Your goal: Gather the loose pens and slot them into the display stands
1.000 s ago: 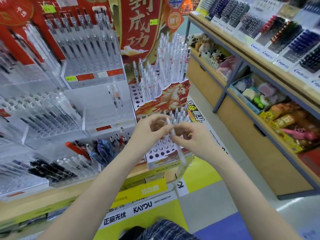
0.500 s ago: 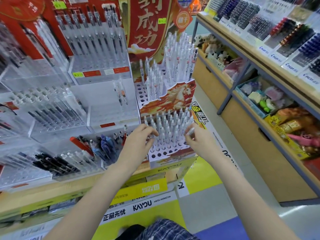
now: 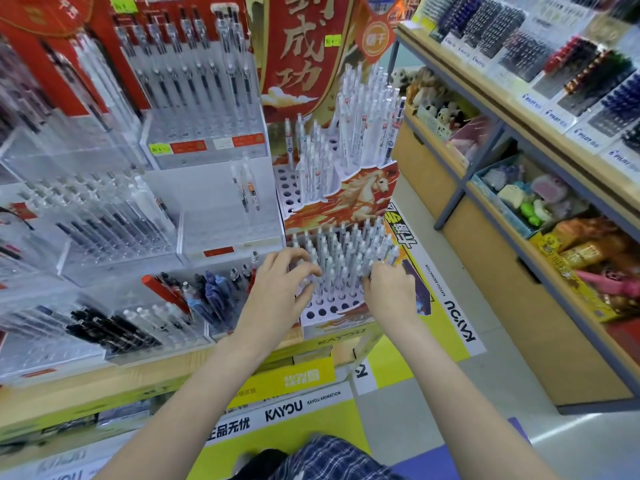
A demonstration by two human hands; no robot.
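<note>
While clear trays [image 3: 121, 237] flank it, hands touch the stand's pens [image 3: 343, 258].

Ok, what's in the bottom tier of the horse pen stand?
White pens stand in the holes of the bottom tier; the front rows are empty. The left hand and right hand cover some.

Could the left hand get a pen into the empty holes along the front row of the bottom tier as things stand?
Probably yes: the left hand sits beside the empty front holes, nothing covering them.

2 hands [image 3: 277, 289], 1 tiered red horse-print stand [image 3: 346, 202], 2 pens [image 3: 249, 185] upright in the clear middle bin
</note>
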